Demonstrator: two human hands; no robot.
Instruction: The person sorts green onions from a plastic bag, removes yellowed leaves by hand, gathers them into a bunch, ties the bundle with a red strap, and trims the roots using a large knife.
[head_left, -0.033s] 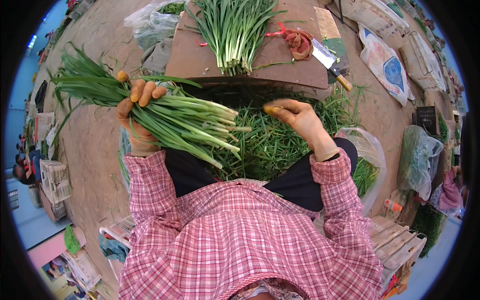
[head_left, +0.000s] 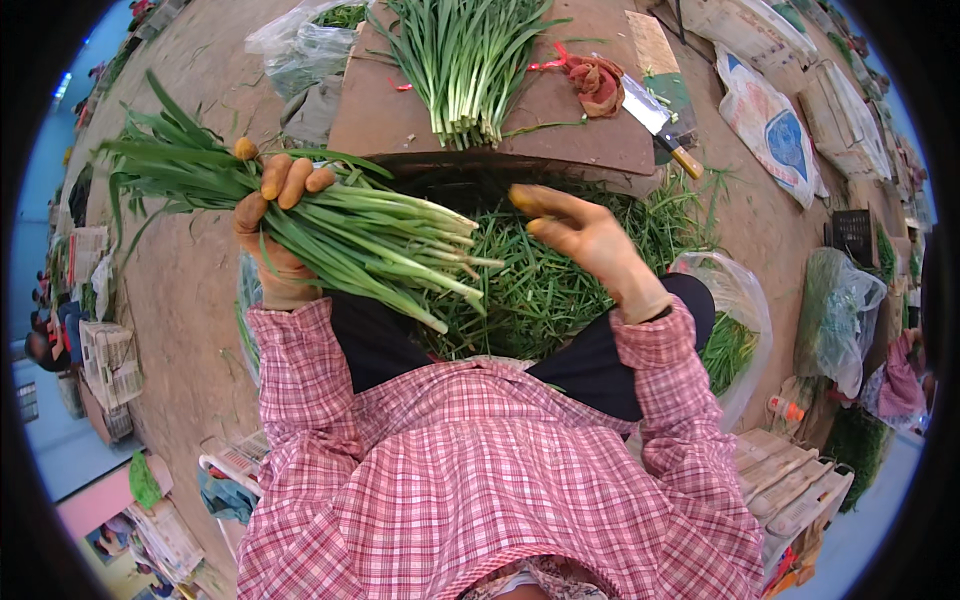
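My left hand (head_left: pixel 280 215) is closed round a bunch of garlic chives (head_left: pixel 375 235), its leafy tips pointing left and its pale cut ends pointing right. My right hand (head_left: pixel 580 230) is a little right of those pale ends, slightly blurred. Its fingers are apart and I see nothing between them. Below both hands, a heap of loose green leaves and trimmings (head_left: pixel 550 305) lies between my knees. Another bunch of garlic chives (head_left: pixel 465 75) rests on the brown board (head_left: pixel 375 115) ahead, pale ends toward me.
On the board's right are a knife (head_left: pixel 650 110) with a wooden handle and a crumpled red cloth (head_left: pixel 597 85). A clear plastic bag (head_left: pixel 745 300) of greens stands by my right knee. Another plastic bag (head_left: pixel 305 45) lies far left; a white sack (head_left: pixel 765 135) lies far right.
My right hand has shifted slightly left and up, and its fingers have spread apart. The left hand and its bunch stay almost still, with the leaf tips swaying a little.
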